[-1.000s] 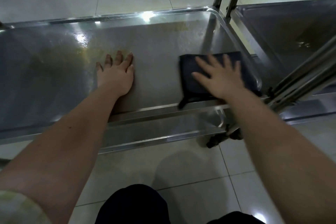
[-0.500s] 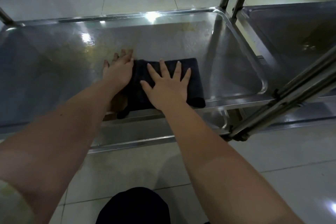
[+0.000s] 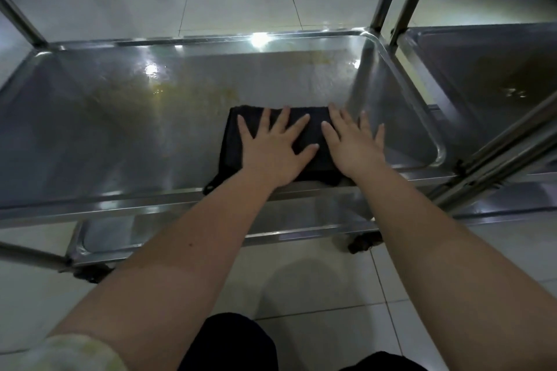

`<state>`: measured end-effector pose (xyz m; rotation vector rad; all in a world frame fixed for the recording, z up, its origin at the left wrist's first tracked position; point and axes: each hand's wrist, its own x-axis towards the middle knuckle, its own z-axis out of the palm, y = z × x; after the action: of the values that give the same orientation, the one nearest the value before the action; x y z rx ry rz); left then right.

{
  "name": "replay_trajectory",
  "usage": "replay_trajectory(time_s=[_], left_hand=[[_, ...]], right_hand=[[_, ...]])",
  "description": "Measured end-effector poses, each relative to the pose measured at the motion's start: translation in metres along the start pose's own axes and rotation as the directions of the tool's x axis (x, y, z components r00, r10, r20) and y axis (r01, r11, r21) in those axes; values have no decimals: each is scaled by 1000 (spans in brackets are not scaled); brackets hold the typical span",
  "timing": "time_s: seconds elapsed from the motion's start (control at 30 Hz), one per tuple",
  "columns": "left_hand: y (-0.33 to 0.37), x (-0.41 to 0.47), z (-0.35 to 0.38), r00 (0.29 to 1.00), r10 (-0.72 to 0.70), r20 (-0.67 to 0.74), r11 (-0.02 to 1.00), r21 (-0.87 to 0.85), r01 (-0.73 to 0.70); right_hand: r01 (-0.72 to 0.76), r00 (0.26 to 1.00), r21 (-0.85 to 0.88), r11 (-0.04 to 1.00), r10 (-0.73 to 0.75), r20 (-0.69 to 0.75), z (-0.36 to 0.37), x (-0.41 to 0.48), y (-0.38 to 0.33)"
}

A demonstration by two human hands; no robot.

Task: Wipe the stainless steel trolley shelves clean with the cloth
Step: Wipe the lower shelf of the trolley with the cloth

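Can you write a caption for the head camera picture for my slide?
Left hand flat on a dark cloth, right hand beside it, on a smeared steel trolley shelf.

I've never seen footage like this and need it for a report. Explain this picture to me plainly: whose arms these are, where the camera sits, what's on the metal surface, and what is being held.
There is no machine here: a person wears a camera on the head, looking down along both bare arms. The left hand lies flat, fingers spread, on a dark folded cloth. The right hand lies flat beside it, partly on the cloth's right edge. Nothing is gripped; the cloth is only pressed down. It lies near the front rim of a stainless steel trolley shelf, which shows yellowish smears farther back. A second trolley stands to the right, on a tiled floor.
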<state>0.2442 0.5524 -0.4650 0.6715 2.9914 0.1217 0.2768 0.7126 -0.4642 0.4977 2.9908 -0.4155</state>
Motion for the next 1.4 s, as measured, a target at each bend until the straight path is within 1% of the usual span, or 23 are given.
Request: replay_trajectory(time_s=[0.1,0.17,0.23,0.3,0.37,0.53,0.57,0.67,0.7,0.73,0.8,0.87,0.93,1.07,1.23,1.3,1.4], left_hand=[[-57,20,-6,990,-139,-31,990,0,139],[-103,30,-13,976,-219,9,976,-8,219],[-135,36,-19,968,-245,60,969,-2,245],[-145,35,-20,968,-240,80,971,10,240],[-137,22,-20,971,-222,88,975,6,222],[-107,-49,-11,986,-138,97,990,8,137],[-106,-58,-10,985,-137,103,991,10,137],[-106,-63,-11,980,-156,121,988,16,155],[-106,-62,-12,979,-161,128,987,19,160],[-106,-61,-12,977,-165,134,986,17,165],[-107,-59,-11,976,-170,139,985,1,172],[-115,-52,-11,977,-175,125,984,3,176],[-131,-34,-14,976,-191,103,982,11,191],[-158,29,-21,973,-197,120,980,-4,199],[-160,106,-30,976,-169,135,983,-45,177],[-160,113,-31,978,-151,146,987,-37,158],[-165,85,-30,981,-75,177,997,-14,79]], right_hand=[[29,998,-117,993,-23,53,1,2,0],[32,998,-172,985,-22,58,2,2,-1],[23,999,-191,981,-14,48,5,3,-3],[15,999,-205,979,-7,42,7,3,-6],[14,999,-212,977,-5,43,7,4,-7],[-23,997,-214,977,38,66,3,3,-10],[-6,998,-227,974,22,67,1,4,-17],[172,985,-319,932,-172,27,-2,19,-51],[206,978,-303,930,-210,20,-2,26,-64],[211,977,-260,942,-212,23,-1,34,-74],[186,982,-162,969,-179,59,4,45,-83],[176,983,-168,970,-164,84,11,49,-82],[166,985,-197,966,-156,68,17,46,-80],[180,984,-212,961,-174,46,21,43,-83],[193,981,-231,954,-193,23,27,50,-82],[181,983,-214,960,-184,8,27,50,-80],[167,985,-184,969,-171,-8,25,50,-78]])
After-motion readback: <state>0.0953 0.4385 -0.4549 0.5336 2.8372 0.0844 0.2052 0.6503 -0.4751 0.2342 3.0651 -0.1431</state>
